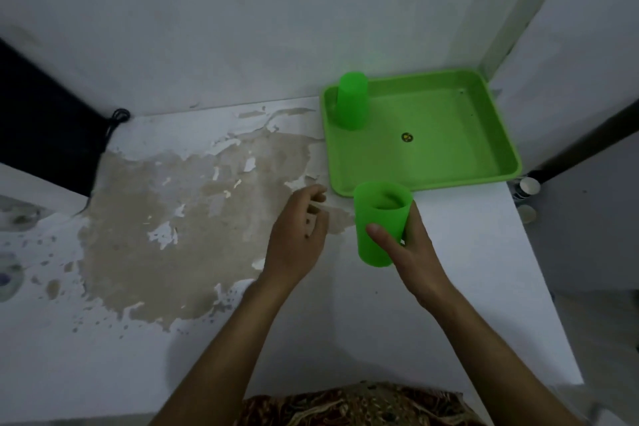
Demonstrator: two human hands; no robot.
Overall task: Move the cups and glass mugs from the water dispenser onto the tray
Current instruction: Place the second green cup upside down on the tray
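Note:
A green square tray (460,162) lies at the back right of the white table, against the wall. One green plastic cup (352,101) stands upside down in the tray's far left corner. My right hand (409,245) grips a second green cup (378,225), upright with its mouth up, just in front of the tray's near edge. My left hand (301,235) hovers to the left of that cup with loosely curled fingers and nothing in it. No water dispenser or glass mug is in view.
The white table top (311,339) has a large patch of peeled, brownish surface (193,218) on the left. A black cord (114,121) hangs by the back wall. Small round containers (529,187) sit below the table's right edge.

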